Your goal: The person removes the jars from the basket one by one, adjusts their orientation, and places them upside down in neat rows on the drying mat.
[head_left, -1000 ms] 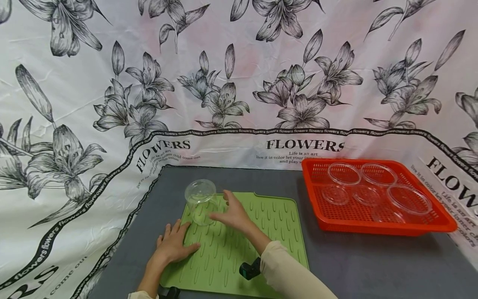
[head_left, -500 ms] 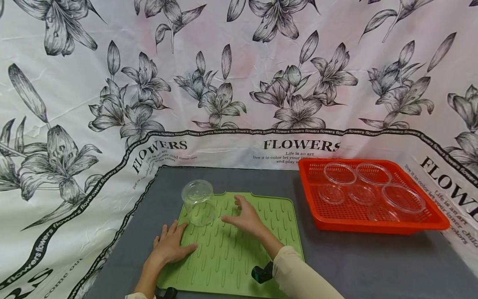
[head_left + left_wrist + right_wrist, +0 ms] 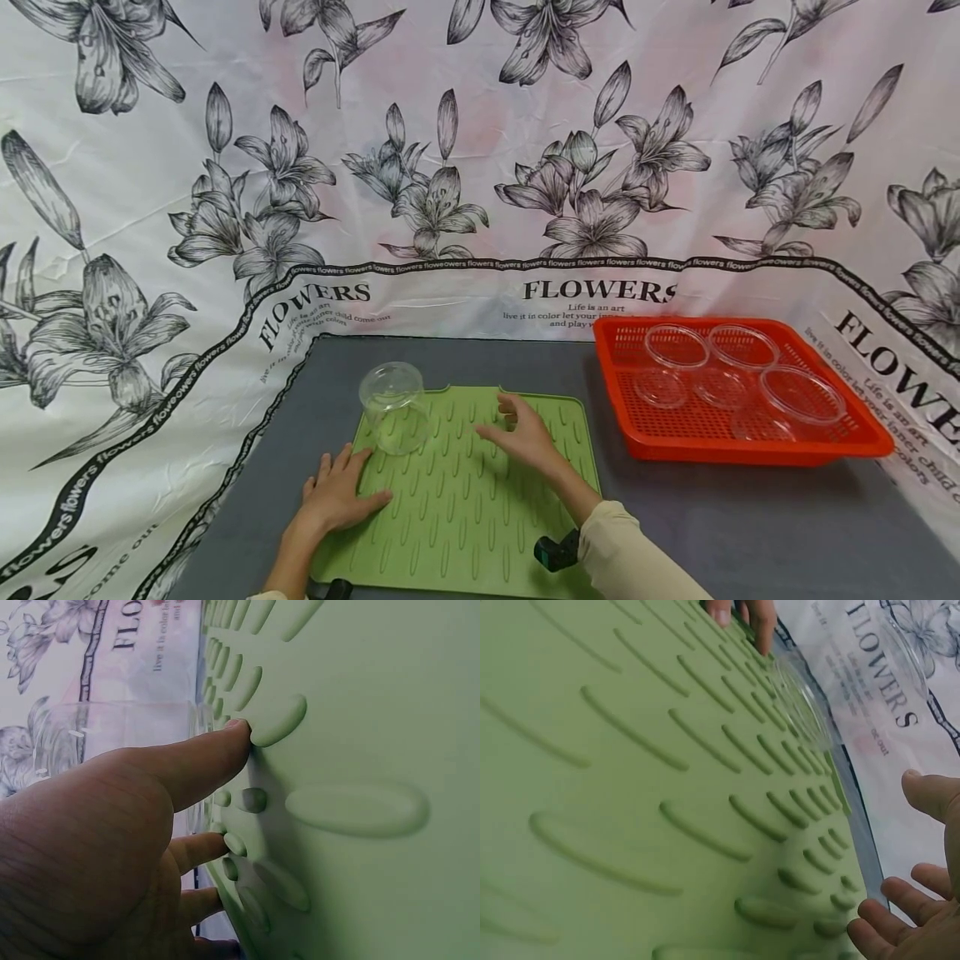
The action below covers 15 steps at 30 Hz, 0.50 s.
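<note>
Left hand [image 3: 337, 497], fingers spread, rests on the left side of a green mat [image 3: 465, 521]. Just beyond, a clear cup [image 3: 395, 417] stands at the mat's far left corner: probably light, slick, easily dented, best held gently round its sides. Right hand [image 3: 527, 437], fingers apart, holding nothing, hovers above the mat. Farther right, a red tray [image 3: 712, 450] bears similar cups [image 3: 795, 404].
</note>
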Available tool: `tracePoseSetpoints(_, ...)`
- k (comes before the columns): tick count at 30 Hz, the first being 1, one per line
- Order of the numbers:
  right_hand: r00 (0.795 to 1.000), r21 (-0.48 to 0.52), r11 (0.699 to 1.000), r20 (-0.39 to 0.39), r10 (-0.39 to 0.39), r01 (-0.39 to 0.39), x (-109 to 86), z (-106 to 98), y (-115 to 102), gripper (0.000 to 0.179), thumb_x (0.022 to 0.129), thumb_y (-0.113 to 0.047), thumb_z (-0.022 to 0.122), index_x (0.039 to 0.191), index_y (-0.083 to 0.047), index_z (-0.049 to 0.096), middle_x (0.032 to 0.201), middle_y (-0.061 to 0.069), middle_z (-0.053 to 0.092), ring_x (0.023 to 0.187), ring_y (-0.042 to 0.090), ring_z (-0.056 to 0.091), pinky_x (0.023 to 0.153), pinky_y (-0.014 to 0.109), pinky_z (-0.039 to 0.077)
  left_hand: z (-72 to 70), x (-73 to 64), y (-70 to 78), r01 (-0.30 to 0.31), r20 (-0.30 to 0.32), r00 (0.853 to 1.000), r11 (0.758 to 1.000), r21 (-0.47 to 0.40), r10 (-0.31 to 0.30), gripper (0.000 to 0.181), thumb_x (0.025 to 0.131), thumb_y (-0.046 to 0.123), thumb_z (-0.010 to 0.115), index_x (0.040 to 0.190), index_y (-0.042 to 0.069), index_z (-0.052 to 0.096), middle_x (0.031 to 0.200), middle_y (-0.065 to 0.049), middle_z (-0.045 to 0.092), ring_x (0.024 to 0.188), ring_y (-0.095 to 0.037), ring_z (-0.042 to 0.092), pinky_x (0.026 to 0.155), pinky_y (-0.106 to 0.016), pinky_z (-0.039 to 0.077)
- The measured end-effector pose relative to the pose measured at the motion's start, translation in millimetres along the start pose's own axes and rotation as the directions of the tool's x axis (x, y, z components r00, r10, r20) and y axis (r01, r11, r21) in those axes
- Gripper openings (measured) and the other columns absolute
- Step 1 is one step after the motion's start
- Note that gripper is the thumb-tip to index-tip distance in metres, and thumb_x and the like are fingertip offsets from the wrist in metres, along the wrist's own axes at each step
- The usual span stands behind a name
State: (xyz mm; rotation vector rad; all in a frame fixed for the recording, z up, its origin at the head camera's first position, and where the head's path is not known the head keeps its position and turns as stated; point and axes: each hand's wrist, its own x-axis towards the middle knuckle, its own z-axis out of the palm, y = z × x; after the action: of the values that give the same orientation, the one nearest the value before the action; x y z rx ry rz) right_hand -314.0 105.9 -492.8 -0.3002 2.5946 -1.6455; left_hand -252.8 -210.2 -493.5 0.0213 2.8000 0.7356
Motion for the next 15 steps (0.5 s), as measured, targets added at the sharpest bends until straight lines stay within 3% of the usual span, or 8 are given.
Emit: tracePoseSetpoints(15, 0.996, -0.069, 0.997, -0.083, -0.032, 0.026, -13.4, -23, 15, 0.068, 0.091, -0.028, 0.079, 0.147, -0.003, 0.05, 0.14, 0.024, 0.059, 0.126, 0.044, 0.059, 0.099, 0.058, 0.053, 2.3, 1.9, -1.2, 0.018, 0.011, 1.0, 1.0, -0.001, -0.018, 0.091, 0.089, 0.059, 0.07, 0.157, 0.008, 0.037, 0.166, -0.031, 0.014, 0.149, -0.063, 0.004, 0.109, -0.085, 0.013)
